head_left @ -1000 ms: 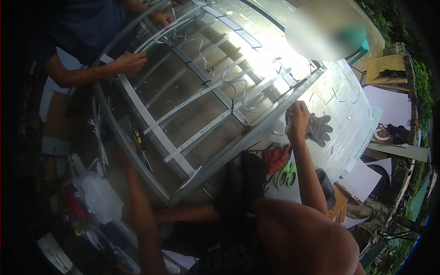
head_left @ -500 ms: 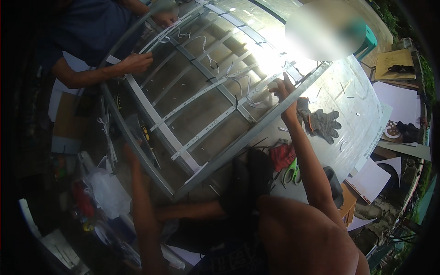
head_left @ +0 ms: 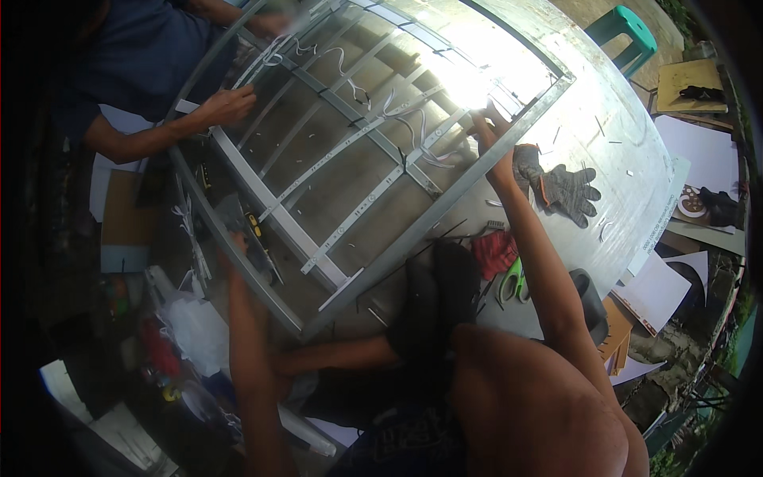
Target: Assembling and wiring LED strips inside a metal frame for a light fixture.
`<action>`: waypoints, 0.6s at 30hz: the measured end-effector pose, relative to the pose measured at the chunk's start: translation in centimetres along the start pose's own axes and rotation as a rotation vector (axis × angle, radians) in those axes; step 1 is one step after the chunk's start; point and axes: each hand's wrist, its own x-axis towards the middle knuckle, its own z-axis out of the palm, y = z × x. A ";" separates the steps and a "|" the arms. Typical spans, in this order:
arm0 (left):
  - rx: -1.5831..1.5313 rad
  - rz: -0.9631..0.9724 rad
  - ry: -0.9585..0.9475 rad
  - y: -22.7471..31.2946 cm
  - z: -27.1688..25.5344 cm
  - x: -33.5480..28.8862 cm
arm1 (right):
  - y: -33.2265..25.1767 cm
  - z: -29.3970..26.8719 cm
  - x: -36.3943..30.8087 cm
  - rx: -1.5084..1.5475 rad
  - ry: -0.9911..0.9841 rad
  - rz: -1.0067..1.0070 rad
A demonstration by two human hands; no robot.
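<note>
A grey metal frame (head_left: 469, 184) lies over the metal table in front of me, crossed by several pale LED light strips (head_left: 362, 208) with loose white wires (head_left: 421, 143). My right hand (head_left: 494, 143) reaches across the frame's right rail, fingers bent and closed around the end of the nearest strip; glare washes out the fingertips. Down at the frame's left rail is my left hand (head_left: 237, 241), its fingers mostly hidden by the rail and dimness. A yellow-and-black utility knife (head_left: 254, 225) lies close to it, inside the frame. At the far left, a co-worker's hand (head_left: 230, 105) is over the frame.
Grey work gloves (head_left: 568, 191), a red cloth (head_left: 494, 253) and green-handled scissors (head_left: 515, 282) lie right of the frame. A teal stool (head_left: 624, 36) stands at the far right. Clear plastic bags (head_left: 195, 330) sit at my left. White sheets (head_left: 656, 290) lie beyond the table's right edge.
The view has shifted, so the frame sits higher and the teal stool shows more fully. My right hand stays at the strip's end, its fingers drawn closer together. My left hand keeps its place.
</note>
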 end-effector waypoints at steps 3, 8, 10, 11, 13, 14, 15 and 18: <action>0.023 0.102 0.049 -4.3 -2.2 2.1 | -0.5 1.0 0.0 0.012 -0.012 -0.011; 0.068 0.264 0.089 -5.3 -0.2 1.4 | -0.8 0.8 0.1 -0.056 -0.021 0.059; 0.179 0.371 0.186 -5.2 -0.2 0.6 | -0.8 1.1 0.1 0.024 0.040 -0.039; 0.235 0.424 0.234 -5.0 -0.2 0.3 | -0.7 0.9 0.1 0.024 0.036 -0.041; 0.353 0.527 0.340 -5.1 -0.7 -0.2 | -0.5 0.6 0.1 0.015 0.014 -0.074; 0.411 0.579 0.392 -5.0 -0.8 -0.4 | -0.3 0.5 0.1 0.042 0.022 -0.073; 0.468 0.641 0.447 -4.4 -0.9 -0.1 | -0.5 0.7 0.1 0.049 0.026 -0.080; 0.630 0.831 0.610 -1.7 -0.7 0.9 | -1.0 0.6 0.1 0.056 0.040 -0.080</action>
